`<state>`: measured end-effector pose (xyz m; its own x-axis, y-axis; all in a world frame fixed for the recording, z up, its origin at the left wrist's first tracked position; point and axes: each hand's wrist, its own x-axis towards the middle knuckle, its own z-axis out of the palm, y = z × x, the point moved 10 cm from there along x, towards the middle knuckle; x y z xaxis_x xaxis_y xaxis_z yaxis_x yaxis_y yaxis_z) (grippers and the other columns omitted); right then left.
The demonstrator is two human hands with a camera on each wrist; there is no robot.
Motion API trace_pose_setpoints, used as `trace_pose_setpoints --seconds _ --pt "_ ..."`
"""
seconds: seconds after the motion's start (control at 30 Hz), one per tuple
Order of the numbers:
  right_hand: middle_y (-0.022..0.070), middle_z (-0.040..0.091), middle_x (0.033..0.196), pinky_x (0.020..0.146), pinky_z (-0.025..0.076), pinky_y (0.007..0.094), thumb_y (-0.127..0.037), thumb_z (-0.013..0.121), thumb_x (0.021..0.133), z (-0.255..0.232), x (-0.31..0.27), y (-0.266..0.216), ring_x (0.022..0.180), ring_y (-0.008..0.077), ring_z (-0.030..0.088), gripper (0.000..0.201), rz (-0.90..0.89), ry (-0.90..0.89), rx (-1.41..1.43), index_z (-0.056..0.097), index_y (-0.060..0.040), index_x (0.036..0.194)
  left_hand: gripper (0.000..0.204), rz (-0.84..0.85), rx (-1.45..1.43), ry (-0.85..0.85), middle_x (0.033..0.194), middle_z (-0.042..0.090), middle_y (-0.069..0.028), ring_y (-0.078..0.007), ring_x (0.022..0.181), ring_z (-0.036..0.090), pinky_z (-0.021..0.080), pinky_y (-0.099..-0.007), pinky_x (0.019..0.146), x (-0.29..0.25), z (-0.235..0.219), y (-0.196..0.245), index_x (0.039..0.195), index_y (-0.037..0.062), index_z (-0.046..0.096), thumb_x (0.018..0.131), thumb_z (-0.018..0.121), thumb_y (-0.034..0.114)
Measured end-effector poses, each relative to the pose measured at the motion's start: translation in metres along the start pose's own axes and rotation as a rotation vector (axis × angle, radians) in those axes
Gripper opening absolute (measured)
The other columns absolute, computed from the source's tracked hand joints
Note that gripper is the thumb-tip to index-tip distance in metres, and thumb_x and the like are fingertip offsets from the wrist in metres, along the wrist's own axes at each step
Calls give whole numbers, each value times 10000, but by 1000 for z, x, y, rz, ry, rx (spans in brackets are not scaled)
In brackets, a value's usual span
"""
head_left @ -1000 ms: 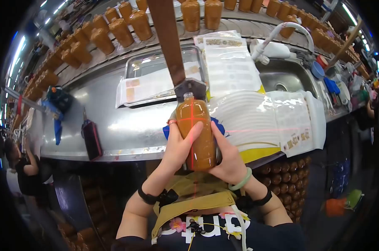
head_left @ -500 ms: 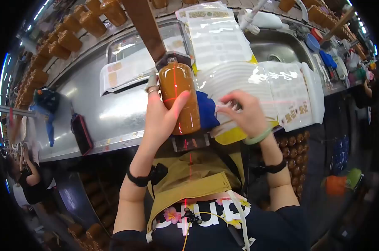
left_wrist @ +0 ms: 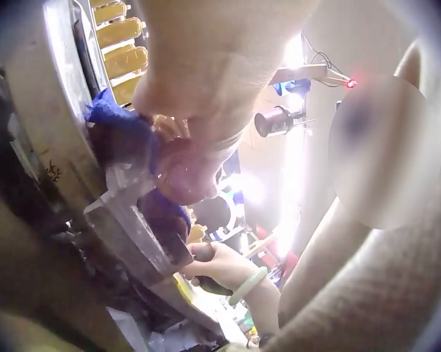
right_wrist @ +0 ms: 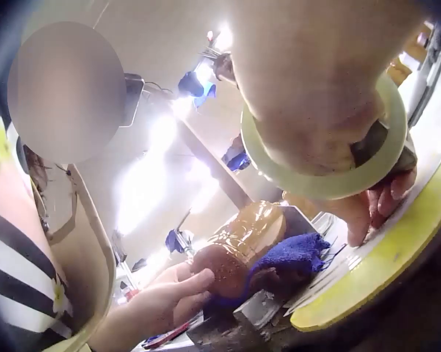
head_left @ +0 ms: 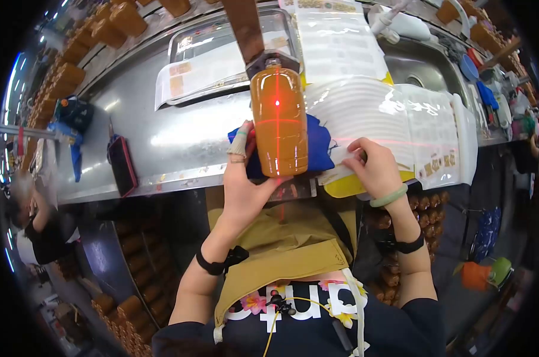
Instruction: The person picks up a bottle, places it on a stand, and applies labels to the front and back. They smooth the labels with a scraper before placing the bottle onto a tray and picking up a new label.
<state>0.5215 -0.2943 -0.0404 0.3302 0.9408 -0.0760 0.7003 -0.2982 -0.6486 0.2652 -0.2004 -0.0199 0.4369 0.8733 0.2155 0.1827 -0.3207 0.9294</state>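
Observation:
A glossy brown bottle (head_left: 279, 119) lies neck-away on a blue cloth (head_left: 319, 146), its neck at a dark holder (head_left: 272, 58). My left hand (head_left: 244, 187) grips the bottle's lower end, thumb at the base and fingers along its left side; one finger wears a pale cover (head_left: 238, 143). To the right of the cloth, my right hand (head_left: 376, 169) pinches a small whitish slip (head_left: 339, 156) between thumb and forefinger, low over the fanned sheets (head_left: 364, 113). A dark grey piece (right_wrist: 382, 150), its kind unclear, sits inside the right hand in the right wrist view.
A metal tray (head_left: 234, 35) with printed sheets lies behind on the steel counter (head_left: 144, 143). More printed sheets (head_left: 433, 137) lie at right, near the sink (head_left: 421, 65). A dark red-edged phone-like object (head_left: 122, 165) is at left. Several brown bottles (head_left: 127, 19) line the back.
My right hand has left the bottle and moved right to the sheets, now pinching a whitish slip. The left hand has slid down toward the bottle's base, uncovering its front.

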Motion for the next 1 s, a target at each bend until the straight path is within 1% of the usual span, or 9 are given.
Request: trace_pose_setpoints --seconds 0.07,0.13,0.23,0.33,0.47,0.5,0.67,0.83,1.0 --pt "127 658 740 704 522 370 -68 812 825 3 0 -9 712 294 656 243 -18 -32 -9 682 -2 1019 959 -57 9 44 1503 552 -189 -295 1369 578 456 -415 1168 1 -1 -7 1576 -30 386 778 911 60" --pt "158 693 910 797 536 454 -95 771 860 7 0 -2 859 361 678 192 -2 -56 -27 684 -36 1021 903 11 -20 43 1501 566 -199 -289 1348 601 479 -400 1142 3 -1 6 1554 -32 431 784 895 42" --pt "151 666 930 777 526 458 -49 757 864 -16 -9 -17 808 370 652 158 -210 111 -203 687 -38 1005 912 16 79 13 1547 529 -165 -273 1440 508 417 -406 1197 0 -2 5 1597 -2 370 820 847 24" --pt "126 629 920 734 512 429 -32 739 888 -40 -12 -31 753 343 626 94 -171 157 -293 680 -27 961 928 40 157 12 1575 500 -170 -271 1446 501 411 -398 1193 0 0 10 1607 -7 351 823 845 43" --pt "77 654 922 685 457 301 -6 692 941 -54 -19 -84 704 187 550 35 -218 119 170 658 6 941 968 -16 187 -33 1605 460 -194 -290 1459 484 397 -395 1194 -2 5 -3 1620 -28 309 828 852 91" --pt "80 677 910 694 453 288 -8 682 950 -46 -21 -87 718 162 536 25 -223 72 282 664 10 951 967 -2 153 -21 1601 447 -218 -383 1470 432 197 -561 1277 -2 5 -1 1566 -46 381 792 894 222" --pt "98 664 821 697 481 315 35 712 889 -16 -26 -136 751 209 632 67 -337 -63 440 695 6 947 946 -32 128 -76 1645 393 -206 -378 1525 368 155 -579 1281 -7 4 7 1606 -28 313 830 817 168" --pt "105 675 807 670 484 327 -21 723 899 10 -16 -117 716 206 630 57 -209 -116 420 699 14 936 877 -115 -53 -168 1707 293 -187 -322 1593 255 42 -534 1298 -23 4 -1 1654 -12 219 924 670 167" --pt "61 640 807 668 446 290 -43 712 926 16 -17 -110 714 147 564 74 -220 -85 449 680 23 915 759 -186 -286 -81 1698 306 -179 -291 1591 247 54 -488 1299 -23 11 -8 1648 -12 246 1011 618 168"
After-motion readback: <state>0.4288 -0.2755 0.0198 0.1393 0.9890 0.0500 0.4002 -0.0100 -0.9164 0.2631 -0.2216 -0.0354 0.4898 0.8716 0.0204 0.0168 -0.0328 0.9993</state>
